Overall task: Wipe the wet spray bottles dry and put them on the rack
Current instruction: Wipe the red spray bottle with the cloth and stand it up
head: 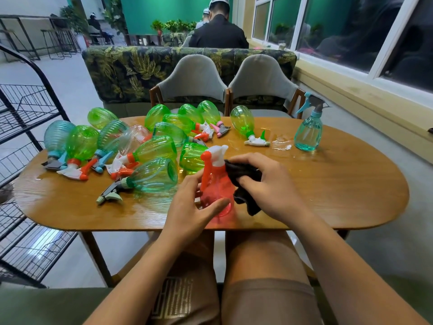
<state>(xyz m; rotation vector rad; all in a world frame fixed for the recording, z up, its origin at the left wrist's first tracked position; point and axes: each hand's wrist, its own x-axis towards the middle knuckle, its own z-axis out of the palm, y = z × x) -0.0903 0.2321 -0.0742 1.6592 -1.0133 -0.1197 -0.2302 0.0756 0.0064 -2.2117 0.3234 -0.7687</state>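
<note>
A: Left edge first?

B: Black wire rack (28, 127) on floor, just beside table (328, 195). Heap of spray bottles (145, 151) lying on their sides across table's left and far middle, mostly green, a few teal.

A: Left hand?

B: Forearm up from near edge. Left hand (189, 202) palm down, fingers spread and lightly bent round left side of red spray bottle (216, 186), thumb across its near base. Holding it upright, near middle of table; base blurred.

A: Right hand?

B: Right hand (269, 184) just right of bottle, knuckles up, fingers curled, pinching black cloth (243, 181) and pressing it against bottle's right shoulder.

A: Further right?

B: Single green bottle (243, 123) on its side, far. Wet patch (281, 144) beside it. Teal bottle (308, 132) upright at far right, well apart from both hands.
</note>
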